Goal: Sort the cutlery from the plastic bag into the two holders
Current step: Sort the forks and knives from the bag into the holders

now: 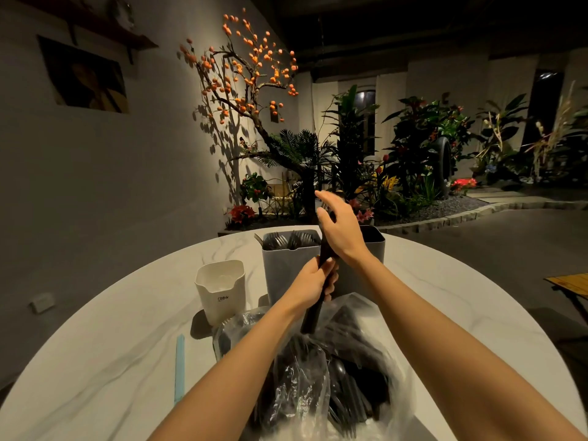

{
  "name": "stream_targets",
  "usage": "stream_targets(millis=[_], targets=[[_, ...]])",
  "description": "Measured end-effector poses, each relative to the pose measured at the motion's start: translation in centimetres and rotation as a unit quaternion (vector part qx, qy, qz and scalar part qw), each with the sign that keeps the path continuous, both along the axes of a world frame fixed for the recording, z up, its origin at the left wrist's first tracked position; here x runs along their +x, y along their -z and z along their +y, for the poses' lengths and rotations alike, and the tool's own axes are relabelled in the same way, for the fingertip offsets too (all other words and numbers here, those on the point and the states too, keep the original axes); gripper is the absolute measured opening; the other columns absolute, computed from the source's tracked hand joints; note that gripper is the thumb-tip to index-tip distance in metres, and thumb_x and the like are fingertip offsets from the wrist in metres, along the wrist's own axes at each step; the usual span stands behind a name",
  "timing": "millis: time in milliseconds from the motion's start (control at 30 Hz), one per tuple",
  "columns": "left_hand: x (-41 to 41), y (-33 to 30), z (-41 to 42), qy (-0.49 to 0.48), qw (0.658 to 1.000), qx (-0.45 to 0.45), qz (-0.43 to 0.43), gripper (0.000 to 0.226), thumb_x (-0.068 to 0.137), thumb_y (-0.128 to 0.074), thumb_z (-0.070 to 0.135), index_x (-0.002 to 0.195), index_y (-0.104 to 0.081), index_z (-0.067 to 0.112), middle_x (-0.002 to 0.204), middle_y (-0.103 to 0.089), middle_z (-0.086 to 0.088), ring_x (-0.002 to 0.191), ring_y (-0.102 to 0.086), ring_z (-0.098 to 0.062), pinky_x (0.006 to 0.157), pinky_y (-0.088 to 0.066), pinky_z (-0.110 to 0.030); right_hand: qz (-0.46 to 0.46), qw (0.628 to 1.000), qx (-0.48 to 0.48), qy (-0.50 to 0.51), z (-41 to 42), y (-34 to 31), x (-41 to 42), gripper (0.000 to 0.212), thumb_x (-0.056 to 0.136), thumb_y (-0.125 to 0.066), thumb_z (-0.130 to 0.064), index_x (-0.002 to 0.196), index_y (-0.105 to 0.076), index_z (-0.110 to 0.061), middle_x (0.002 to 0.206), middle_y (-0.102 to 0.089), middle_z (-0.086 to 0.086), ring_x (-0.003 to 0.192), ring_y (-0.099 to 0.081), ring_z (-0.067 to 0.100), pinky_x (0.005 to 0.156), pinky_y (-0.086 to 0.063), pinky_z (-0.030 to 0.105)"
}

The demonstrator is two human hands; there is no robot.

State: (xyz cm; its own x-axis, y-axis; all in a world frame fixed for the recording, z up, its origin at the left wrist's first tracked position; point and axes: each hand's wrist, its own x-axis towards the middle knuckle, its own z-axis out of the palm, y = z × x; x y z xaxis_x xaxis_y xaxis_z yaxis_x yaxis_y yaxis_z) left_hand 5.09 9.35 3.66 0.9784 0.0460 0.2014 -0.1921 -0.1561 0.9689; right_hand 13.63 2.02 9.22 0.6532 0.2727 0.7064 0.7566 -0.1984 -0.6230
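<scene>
While the left hand (313, 281) clenches around a bundle of black cutlery handles (318, 300), the bundle stands nearly upright, its long axis running from the plastic bag (318, 377) up toward the two grey holders. The right hand (342, 232) sits at the top end of that bundle, fingers partly spread and curled over it; whether it pinches a single piece I cannot tell. It is the nearer hand to the right holder (374, 241), which lies just behind and under it. The left holder (286, 265), already bristling with forks (288, 240), stands just to the left of the bundle. More black cutlery lies in the bag below. A white cup (222, 291) stands left of the holders, a pale blue stick (179, 367) lies flat nearer the edge. All this rests on a round marble-look table (111, 329), in a dim room with plants (413, 148) and an orange-fruited tree (245, 68) beyond.
</scene>
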Motion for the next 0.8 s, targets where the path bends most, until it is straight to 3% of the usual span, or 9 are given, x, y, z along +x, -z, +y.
stream_targets(millis=[100, 200, 300, 400, 500, 600, 700, 800], targets=[[0.0, -0.4, 0.3, -0.043, 0.999, -0.015, -0.006, 0.024, 0.105, -0.034, 0.023, 0.087, -0.042, 0.01, 0.069, -0.043, -0.002, 0.052, -0.037, -0.011, 0.052, -0.035, -0.025, 0.044, 0.998, -0.042, 0.017, 0.5, 0.8, 0.0, 0.036, 0.102, -0.038, -0.028, 0.11, -0.071, -0.017, 0.113, -0.07, 0.001, 0.11, -0.061, 0.015, 0.096, -0.047, 0.036], [0.3, -0.5, 0.7, -0.083, 0.997, 0.0, 0.003, 0.026, 0.105, -0.034, 0.023, 0.083, -0.044, 0.012, 0.068, -0.046, -0.003, 0.053, -0.039, -0.011, 0.055, -0.035, -0.027, 0.076, 0.996, -0.038, 0.007, 0.8, 1.0, -0.6, 0.041, 0.103, -0.038, -0.03, 0.101, -0.075, -0.013, 0.105, -0.073, 0.004, 0.105, -0.063, 0.017, 0.091, -0.047, 0.033], [0.4, -0.7, 1.2, -0.111, 0.994, -0.026, 0.006, 0.027, 0.105, -0.034, 0.026, 0.083, -0.045, 0.013, 0.065, -0.044, -0.001, 0.05, -0.037, -0.011, 0.051, -0.034, -0.026, 0.097, 0.994, -0.044, -0.017, 1.4, 0.6, -0.8, 0.039, 0.101, -0.044, -0.028, 0.12, -0.064, 0.0, 0.122, -0.065, 0.014, 0.117, -0.058, 0.026, 0.1, -0.044, 0.037], [0.5, -2.0, 2.1, -0.143, 0.988, -0.057, -0.016, 0.03, 0.105, -0.033, 0.027, 0.08, -0.044, 0.014, 0.061, -0.04, 0.002, 0.047, -0.034, -0.009, 0.045, -0.031, -0.021, 0.102, 0.994, -0.032, 0.005, 2.0, 0.9, -1.1, 0.049, 0.097, -0.053, -0.033, 0.137, -0.05, -0.005, 0.135, -0.054, 0.013, 0.127, -0.045, 0.026, 0.106, -0.037, 0.037], [0.2, -3.1, 2.9, -0.151, 0.987, -0.041, -0.032, 0.029, 0.106, -0.03, 0.025, 0.084, -0.048, 0.015, 0.063, -0.04, 0.002, 0.051, -0.036, -0.008, 0.048, -0.034, -0.02, 0.054, 0.993, -0.082, 0.065, 2.9, 1.4, -1.0, 0.05, 0.091, -0.055, -0.05, 0.118, -0.065, -0.009, 0.119, -0.059, 0.012, 0.121, -0.043, 0.028, 0.1, -0.038, 0.042], [-0.1, -3.2, 3.3, -0.147, 0.988, -0.017, -0.035, 0.027, 0.106, -0.029, 0.023, 0.096, -0.052, 0.015, 0.066, -0.043, 0.0, 0.054, -0.04, -0.009, 0.049, -0.038, -0.019, 0.124, 0.987, -0.102, 0.013, 3.6, 0.9, -1.5, 0.052, 0.082, -0.061, -0.06, 0.089, -0.066, -0.008, 0.089, -0.06, 0.006, 0.107, -0.051, 0.027, 0.091, -0.046, 0.044], [-0.5, -3.1, 3.8, -0.128, 0.991, 0.01, -0.038, 0.024, 0.106, -0.029, 0.025, 0.096, -0.048, 0.013, 0.067, -0.045, -0.001, 0.052, -0.04, -0.008, 0.047, -0.037, -0.019, 0.205, 0.969, -0.011, -0.14, 3.6, 0.3, -2.2, 0.021, 0.087, -0.068, -0.033, 0.086, -0.065, -0.013, 0.08, -0.065, 0.001, 0.083, -0.063, 0.015, 0.07, -0.053, 0.022], [-0.9, -3.3, 4.5, -0.107, 0.993, 0.026, -0.043, 0.026, 0.106, -0.029, 0.02, 0.086, -0.045, 0.014, 0.068, -0.044, -0.001, 0.053, -0.039, -0.008, 0.05, -0.036, -0.021, 0.182, 0.969, 0.009, -0.165, 3.6, 0.2, -2.8, 0.009, 0.092, -0.063, -0.021, 0.091, -0.062, -0.012, 0.079, -0.062, -0.002, 0.075, -0.06, 0.007, 0.067, -0.049, 0.016]])
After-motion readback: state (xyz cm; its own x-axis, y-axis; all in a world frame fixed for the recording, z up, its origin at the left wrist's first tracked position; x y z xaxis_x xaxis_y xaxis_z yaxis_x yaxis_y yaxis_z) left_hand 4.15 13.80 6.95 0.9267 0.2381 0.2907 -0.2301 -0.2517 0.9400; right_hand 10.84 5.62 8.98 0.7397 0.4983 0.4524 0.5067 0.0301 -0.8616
